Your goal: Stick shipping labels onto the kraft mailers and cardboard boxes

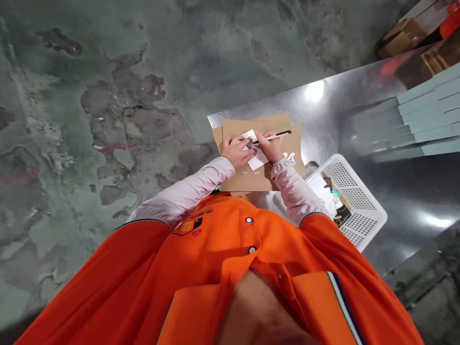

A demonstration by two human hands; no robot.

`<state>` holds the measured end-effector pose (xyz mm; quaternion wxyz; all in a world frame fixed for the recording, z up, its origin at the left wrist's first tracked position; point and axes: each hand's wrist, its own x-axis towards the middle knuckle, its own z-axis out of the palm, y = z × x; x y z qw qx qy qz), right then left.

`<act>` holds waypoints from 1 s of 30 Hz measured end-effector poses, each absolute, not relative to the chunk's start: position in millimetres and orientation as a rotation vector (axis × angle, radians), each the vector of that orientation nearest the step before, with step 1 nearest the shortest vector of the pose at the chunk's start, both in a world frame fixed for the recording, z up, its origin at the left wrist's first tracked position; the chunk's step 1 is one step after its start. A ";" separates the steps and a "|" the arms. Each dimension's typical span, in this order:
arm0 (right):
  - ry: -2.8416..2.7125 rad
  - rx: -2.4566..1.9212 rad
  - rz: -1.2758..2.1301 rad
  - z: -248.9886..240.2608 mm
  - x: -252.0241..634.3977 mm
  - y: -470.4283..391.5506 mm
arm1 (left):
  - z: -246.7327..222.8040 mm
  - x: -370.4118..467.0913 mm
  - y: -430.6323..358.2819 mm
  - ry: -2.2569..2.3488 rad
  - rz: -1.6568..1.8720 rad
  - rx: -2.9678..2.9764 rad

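Note:
A small white paper slip (258,161) lies on brown cardboard sheets (233,181) at the near corner of a metal table. My right hand (272,147) grips a white pen (279,135) with a black end, its tip pointing left over the slip. Flat across the slip's left part rests my left hand (237,152), fingers stretched out and holding it down. The fingers hide part of the slip, and I cannot make out any writing. White squiggly print shows on the cardboard beside my right wrist.
Right of the cardboard, a white perforated basket (366,211) holds papers and small items on the metal table (334,120). Pale blue-green stacked boxes (431,112) stand farther right. An open cardboard box (402,38) is at the top right. Worn green floor (194,57) stretches left.

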<state>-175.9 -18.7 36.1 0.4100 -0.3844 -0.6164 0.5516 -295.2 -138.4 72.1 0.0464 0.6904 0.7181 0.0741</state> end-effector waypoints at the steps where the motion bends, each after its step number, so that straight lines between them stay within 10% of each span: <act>1: -1.591 -0.967 1.329 34.2 -176.1 -19.6 | 71.2 -295.5 -138.8 2.191 0.248 2.102; 30: -1.628 -0.910 1.318 20.7 -176.5 -20.4 | 73.6 -294.2 -143.3 2.168 0.302 2.022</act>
